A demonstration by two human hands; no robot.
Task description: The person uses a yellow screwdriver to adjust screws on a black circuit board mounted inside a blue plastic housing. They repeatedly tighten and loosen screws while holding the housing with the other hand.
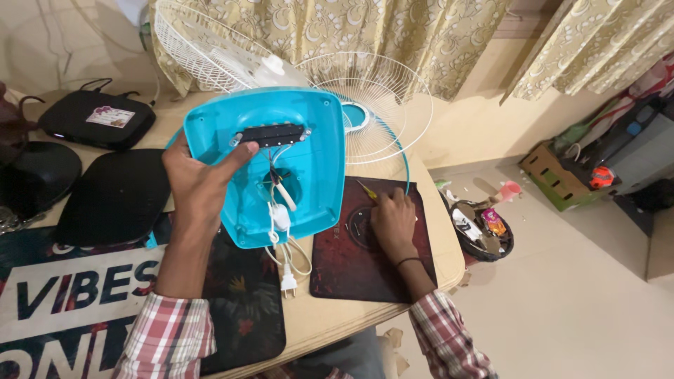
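While the left hand (200, 179) grips the blue fan base (265, 165) by its left edge, the base stands tilted up off the bench (351, 316), with its hollow underside facing the person. The thumb presses on the inside, just beside a black switch strip (272, 134) that runs left to right near the top. The base is a rounded square; its top edge points up and away toward the curtain (337, 28), and its bottom edge hangs low over the bench. Wires run down its middle, and a white cord with a plug (288, 281) dangles from the bottom, the plug lying on the bench.

The right hand (393, 221) rests on a dark red mat (372, 245), fingers closed around a small yellow screwdriver (366, 190). The screwdriver's long side slants, with its tip pointing up and to the left.

Behind the base lie two white wire fan guards (372, 105). A black pad (116, 196) sits to the left of the base.
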